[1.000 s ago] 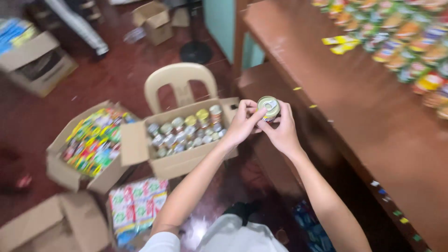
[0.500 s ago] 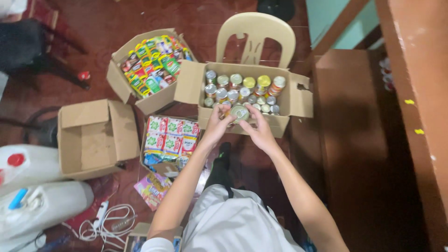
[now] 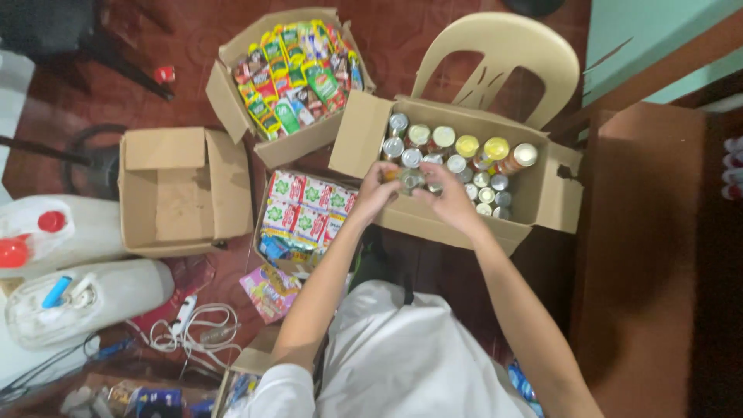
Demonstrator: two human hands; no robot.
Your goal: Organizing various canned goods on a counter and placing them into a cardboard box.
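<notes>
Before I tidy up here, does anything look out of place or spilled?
Yes. A loose colourful packet lies on the floor outside the box of green-and-white packs, and a tangled white cord sprawls near the jugs. The box of cans rests on a chair seat.

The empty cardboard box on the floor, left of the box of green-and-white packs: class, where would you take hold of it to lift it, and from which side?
Probably from above, a grip on two opposite walls of the empty cardboard box. It sits upright with its flaps folded open and nothing inside, so the top edges are free. The plastic jugs crowd its lower left, and the box of packs stands close on its right, so low approaches look awkward.
</notes>
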